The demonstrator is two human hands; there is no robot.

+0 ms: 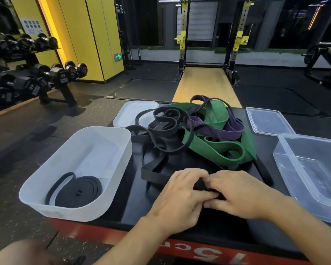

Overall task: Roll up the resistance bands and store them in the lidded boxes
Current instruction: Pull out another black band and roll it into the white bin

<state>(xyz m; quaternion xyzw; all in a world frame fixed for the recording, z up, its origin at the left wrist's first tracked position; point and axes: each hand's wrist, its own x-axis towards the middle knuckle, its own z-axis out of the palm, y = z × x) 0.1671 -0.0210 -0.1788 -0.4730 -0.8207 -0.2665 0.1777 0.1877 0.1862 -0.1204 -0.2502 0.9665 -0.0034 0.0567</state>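
two hands are working together at the near edge of the black platform (189, 222), the left hand (182, 196) and right hand (243, 196) pressed close with fingertips touching, both pinching a small tight coil of black band (201, 185) that is mostly hidden between them. the loose tail of that band (153, 175) is trailing away to the left and back toward the tangled pile, where more black bands (164, 123), a green band (214, 148) and a purple band (231, 127) are lying looped through one another.

the likely trouble is sitting in that tangle: if the tail is snagging under the other loops while the person is rolling, the pull is probably dragging the pile forward or loosening the coil. the rubber is also looking springy, so any easing of the pinch is risking the roll unwinding before it is reaching a box.

the white tub (36, 196) on the left is holding one rolled black band (78, 190), its outer turn already lifting off the coil, and nothing else. the clear box (287, 163) on the right is standing empty as far as can be seen. both lids are lying off, the white lid (126, 111) behind the tub with a black loop draped on it, the clear lid (266, 121) behind the clear box.
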